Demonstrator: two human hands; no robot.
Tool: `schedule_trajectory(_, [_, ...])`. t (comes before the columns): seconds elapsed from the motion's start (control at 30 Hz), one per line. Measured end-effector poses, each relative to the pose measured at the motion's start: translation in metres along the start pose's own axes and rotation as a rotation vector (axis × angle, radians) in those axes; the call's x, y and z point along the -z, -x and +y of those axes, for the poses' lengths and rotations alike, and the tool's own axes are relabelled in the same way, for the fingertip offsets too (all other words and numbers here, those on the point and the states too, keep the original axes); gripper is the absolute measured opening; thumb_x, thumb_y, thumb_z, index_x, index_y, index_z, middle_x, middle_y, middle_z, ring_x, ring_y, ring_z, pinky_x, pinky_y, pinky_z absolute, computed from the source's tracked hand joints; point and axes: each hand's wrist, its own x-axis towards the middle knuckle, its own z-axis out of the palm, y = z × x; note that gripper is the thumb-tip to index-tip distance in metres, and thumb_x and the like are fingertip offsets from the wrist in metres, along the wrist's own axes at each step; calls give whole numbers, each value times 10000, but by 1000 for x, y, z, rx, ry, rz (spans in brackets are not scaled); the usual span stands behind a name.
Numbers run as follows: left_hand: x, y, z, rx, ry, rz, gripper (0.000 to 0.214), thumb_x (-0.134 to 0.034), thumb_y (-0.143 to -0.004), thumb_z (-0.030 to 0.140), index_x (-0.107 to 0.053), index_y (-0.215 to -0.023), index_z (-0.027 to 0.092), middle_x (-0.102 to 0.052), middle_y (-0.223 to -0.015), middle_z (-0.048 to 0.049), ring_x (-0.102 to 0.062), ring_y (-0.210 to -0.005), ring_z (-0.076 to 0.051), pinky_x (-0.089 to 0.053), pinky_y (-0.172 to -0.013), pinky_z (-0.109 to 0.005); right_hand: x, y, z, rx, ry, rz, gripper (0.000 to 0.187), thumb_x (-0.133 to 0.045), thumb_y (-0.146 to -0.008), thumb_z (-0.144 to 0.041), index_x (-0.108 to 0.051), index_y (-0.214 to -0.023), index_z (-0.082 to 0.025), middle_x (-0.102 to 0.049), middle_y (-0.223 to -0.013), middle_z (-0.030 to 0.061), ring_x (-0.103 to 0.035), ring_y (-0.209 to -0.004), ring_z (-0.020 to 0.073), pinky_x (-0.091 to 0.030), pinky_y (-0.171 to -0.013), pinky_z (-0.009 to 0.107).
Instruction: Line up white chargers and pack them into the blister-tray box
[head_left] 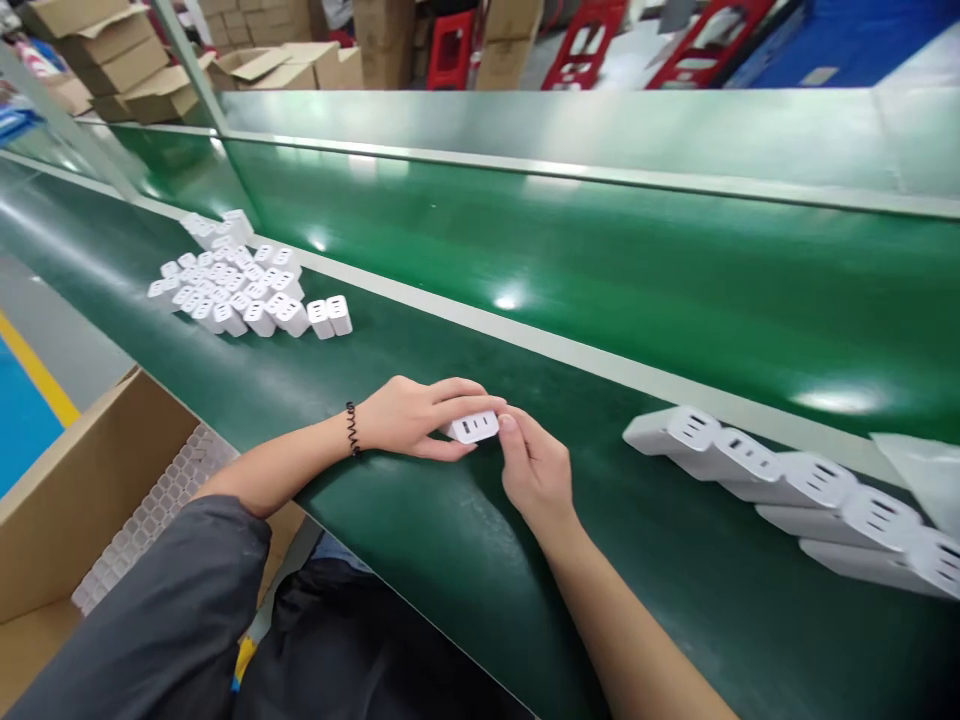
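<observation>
A small white charger block [472, 427] with ports on its face rests low over the green belt [420, 540]. My left hand [416, 415] wraps its fingers over the top of the block, and a black coil band sits on that wrist. From the right, my right hand [534, 470] pinches the block's end with thumb and fingertips. Both hands are closed on the same block.
A heap of several white chargers [232, 280] lies on the belt at the far left. A row of larger white chargers [795, 485] sits at the right, beside a clear bag [926, 470]. A cardboard box with a plastic tray [142, 520] stands below left. Cartons are stacked behind.
</observation>
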Motion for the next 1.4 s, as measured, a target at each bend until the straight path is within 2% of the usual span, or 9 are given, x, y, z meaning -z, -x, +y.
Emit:
schedule_trajectory(0.1, [9, 2, 0, 34, 40, -80, 422, -525, -953, 463, -555, -1289, 210, -675, -1263, -33, -704, -794, -96, -453, -533, -208, -3, 0, 2, 6, 14, -61, 350, -436, -1018, -426, -712, -1059, -215, -773, -970, 53, -724, -763, 181, -579, -708, 302])
schedule_trajectory(0.23, [48, 37, 1, 190, 64, 11, 549, -653, -841, 639, -549, -1152, 198, -724, -1053, -23, -690, -723, -123, -469, -558, -227, -7, 1, 2, -23, -24, -181, 351, -451, -1012, -439, -701, -1103, -211, -764, -1030, 66, -735, -814, 175, -606, -766, 316])
schedule_trajectory(0.4, [102, 140, 2, 476, 32, 279, 532, -772, -767, 574, -472, -1034, 224, -680, -955, -10, -591, -607, -74, -428, -492, -174, -8, 5, 5, -71, 63, -222, 384, -455, -998, -491, -711, -1086, -219, -767, -952, 67, -742, -826, 200, -598, -862, 394])
schedule_trajectory(0.57, [119, 235, 17, 698, -45, 480, 562, -858, -698, 472, -445, -980, 216, -666, -986, -38, -642, -767, -111, -455, -553, -173, -8, 8, 16, -48, 183, -275, 407, -474, -972, -496, -724, -1066, -188, -767, -919, 87, -749, -885, 252, -593, -894, 420])
schedule_trajectory(0.7, [124, 292, 18, 1156, 405, 631, 581, -793, -740, 471, -436, -1117, 209, -661, -1161, -123, -680, -911, -176, -524, -644, -240, -7, 6, 25, -25, 192, -284, 344, -532, -931, -447, -733, -1011, -179, -770, -897, 94, -755, -836, 260, -609, -857, 399])
schedule_trajectory(0.77, [124, 318, 15, 1291, 592, 654, 540, -676, -815, 492, -421, -1193, 204, -648, -1197, -149, -697, -861, -184, -539, -621, -267, -7, 5, 25, -22, 203, -280, 318, -545, -915, -442, -735, -984, -195, -772, -888, 90, -756, -814, 262, -614, -830, 390])
schedule_trajectory(0.97, [95, 378, 17, 1442, 801, 341, 444, -698, -756, 386, -609, -1125, 156, -692, -950, -99, -714, -821, -212, -590, -701, -348, -5, 5, 8, -33, 304, -311, 245, -562, -893, -419, -731, -949, -250, -779, -917, 93, -755, -844, 274, -604, -829, 375])
schedule_trajectory(1.2, [59, 422, -11, 1564, 541, 85, 298, -672, -906, 369, -633, -1071, 124, -654, -982, -52, -639, -859, -162, -564, -793, -353, -9, 8, -5, -19, 381, -281, 299, -533, -910, -470, -726, -956, -245, -776, -954, 100, -746, -899, 296, -591, -836, 411])
schedule_trajectory(1.4, [59, 436, -27, 1486, 124, 179, 285, -643, -909, 355, -582, -1088, 142, -589, -1169, -88, -565, -1105, -232, -475, -985, -452, -10, 8, -2, -14, 421, -281, 276, -540, -912, -470, -727, -958, -272, -776, -935, 93, -747, -879, 299, -591, -734, 398])
